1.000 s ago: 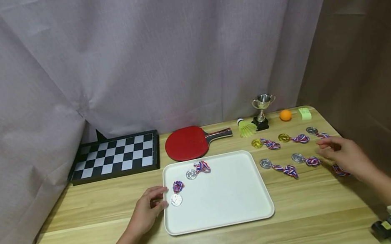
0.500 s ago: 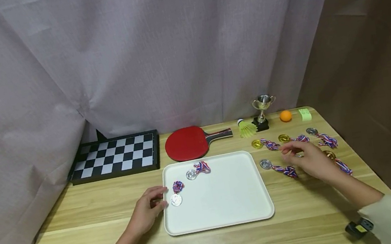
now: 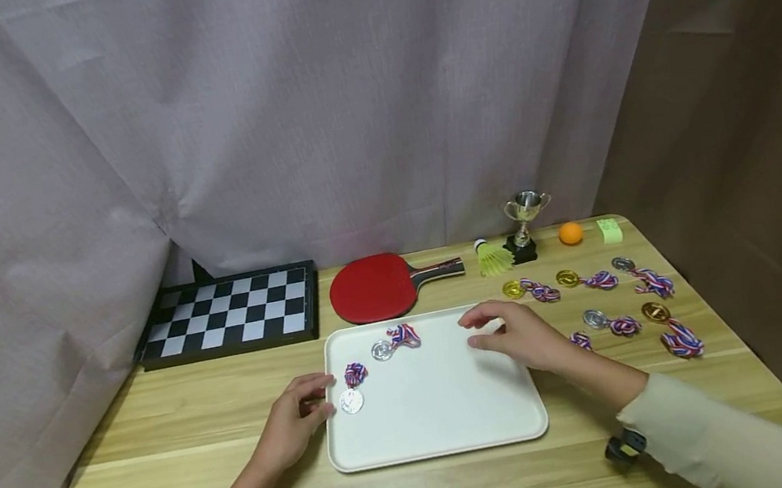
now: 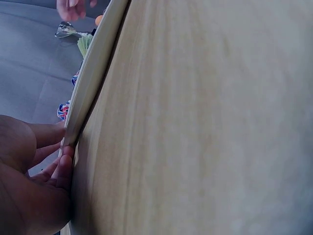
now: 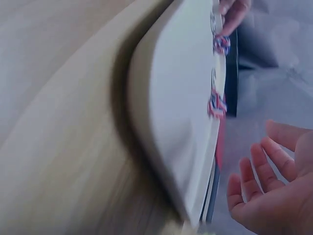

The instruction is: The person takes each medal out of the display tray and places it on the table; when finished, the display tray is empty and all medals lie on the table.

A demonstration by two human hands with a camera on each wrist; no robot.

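My left hand (image 3: pixel 292 423) holds the left rim of a white tray (image 3: pixel 447 413); in the left wrist view its fingers (image 4: pixel 49 133) bend about the rim. Two silver medals lie on the tray: one medal (image 3: pixel 351 401) near my left fingertips, the other medal (image 3: pixel 382 351) farther back, each with a bundled red, white and blue ribbon. Over the tray's right part hovers my right hand (image 3: pixel 522 338), its fingers loosely bent and holding nothing, as the right wrist view shows. My right hand and forearm hide most of a further medal, whose ribbon (image 3: pixel 581 340) peeks out beyond them.
Right of the tray lie gold medals (image 3: pixel 567 278), silver medals (image 3: pixel 595 319) and a bronze medal (image 3: pixel 656 312). Along the back stand a chessboard (image 3: pixel 234 311), a red table tennis paddle (image 3: pixel 371 289), a shuttlecock (image 3: pixel 493 256), a trophy cup (image 3: pixel 524 211), an orange ball (image 3: pixel 571 233) and a green block (image 3: pixel 610 231).
My right hand has swept left from the medals at the far right, across the table, to over the tray. The left hand and the tray have stayed in place.
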